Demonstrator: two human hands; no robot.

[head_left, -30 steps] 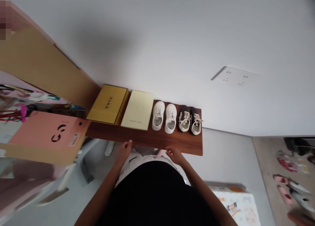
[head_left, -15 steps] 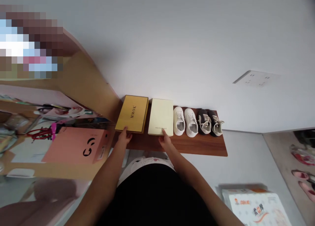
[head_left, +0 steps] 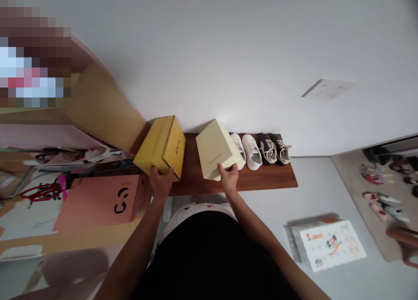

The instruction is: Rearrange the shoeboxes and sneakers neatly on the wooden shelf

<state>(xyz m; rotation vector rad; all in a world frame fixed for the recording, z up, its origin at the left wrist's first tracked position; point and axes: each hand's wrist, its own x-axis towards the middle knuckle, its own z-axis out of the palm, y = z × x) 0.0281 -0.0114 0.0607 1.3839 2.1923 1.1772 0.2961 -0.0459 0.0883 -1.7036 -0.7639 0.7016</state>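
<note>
My left hand (head_left: 161, 180) grips the near end of a yellow shoebox (head_left: 160, 145) marked MMOK, which is tilted on its edge. In my right hand (head_left: 228, 176) is the near end of a cream shoebox (head_left: 215, 150), also tilted, with small print on its lid. Both boxes are over a brown wooden board (head_left: 261, 181) against the wall. Right of the cream box are white sneakers (head_left: 252, 152), one partly covered by the box. Beside them stand black sneakers (head_left: 268, 150) with pale laces.
A pink box (head_left: 98, 204) lies on a desk at the left. On the floor at the right is a white wrapped pack (head_left: 333, 245). Several shoes, including pink ones (head_left: 379, 210), lie farther right. A socket plate (head_left: 328, 89) is on the wall.
Both shoeboxes, lying flat earlier, are now tipped, the yellow one leftward and the cream one rightward toward the white sneakers. My hands have closed more firmly round their near ends.
</note>
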